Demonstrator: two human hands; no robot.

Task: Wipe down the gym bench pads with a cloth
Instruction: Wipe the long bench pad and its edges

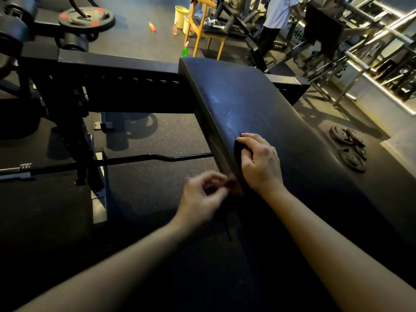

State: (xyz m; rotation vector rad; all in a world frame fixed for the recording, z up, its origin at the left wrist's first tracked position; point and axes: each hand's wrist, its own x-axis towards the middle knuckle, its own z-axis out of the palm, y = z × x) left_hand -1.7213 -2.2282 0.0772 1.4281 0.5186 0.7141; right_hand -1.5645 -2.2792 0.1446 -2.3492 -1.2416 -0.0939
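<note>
Head view: a black bench pad [258, 104] is seen running away from the wearer, long axis near-to-far, its far end close to a black steel frame [126, 73]. The right hand [261, 163] is laid on the pad at its left edge. Its fingers [247, 137] are curled over a dark wad, taken to be the cloth [241, 149], with the thumb tucked against it. The left hand [202, 197] is held just off that same edge, beside the right wrist. It is blurred, fingers bent, tips drawn toward a reddish scrap [235, 186]; whether the scrap is actually pinched cannot be told. A barbell [112, 162] is noted on the floor to the left, weight plates [349, 147] to the right.

Judgement: most of the pad's length lies ahead of the right-hand fingers, along the long axis. The right hand is the nearer and already carries the cloth, so a forward stroke along the pad is called for, pressure kept flat.
</note>
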